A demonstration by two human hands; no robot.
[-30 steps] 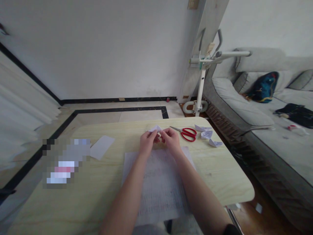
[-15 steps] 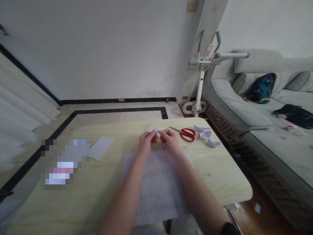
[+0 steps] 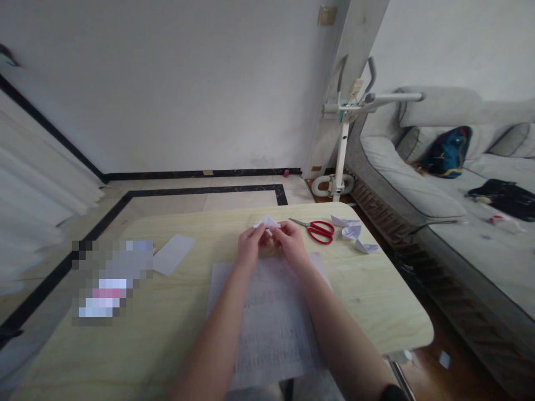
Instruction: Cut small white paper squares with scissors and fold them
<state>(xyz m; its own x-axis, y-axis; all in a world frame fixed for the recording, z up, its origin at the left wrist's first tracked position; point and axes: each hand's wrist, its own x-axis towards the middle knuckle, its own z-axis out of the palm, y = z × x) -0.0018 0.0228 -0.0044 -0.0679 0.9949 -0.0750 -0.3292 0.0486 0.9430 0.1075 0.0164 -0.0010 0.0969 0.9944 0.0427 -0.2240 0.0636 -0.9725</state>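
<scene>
Between my two hands is a small piece of folded white paper (image 3: pixel 267 222), its peaked top showing above my fingers. My left hand (image 3: pixel 251 243) pinches its left side, and my right hand (image 3: pixel 289 238) pinches the right side. The fingers partly hide its lower folds. Under my wrists lies a large sheet of printed paper (image 3: pixel 271 312), flat on the table. Red-handled scissors (image 3: pixel 320 230) rest just right of my right hand, blades toward the left. Several folded white paper pieces (image 3: pixel 351 231) lie beyond the scissors.
The pale wooden table (image 3: pixel 376 301) has rounded corners. On its left lie a plain white sheet (image 3: pixel 173 254) and a pixelated, blurred item (image 3: pixel 109 284). A grey sofa (image 3: pixel 426 195) and white exercise equipment (image 3: pixel 341 150) stand past the table's right side.
More of the folded paper's peak shows above my fingers now. Both hands stay almost in place and keep their pinch; the view has shifted very slightly.
</scene>
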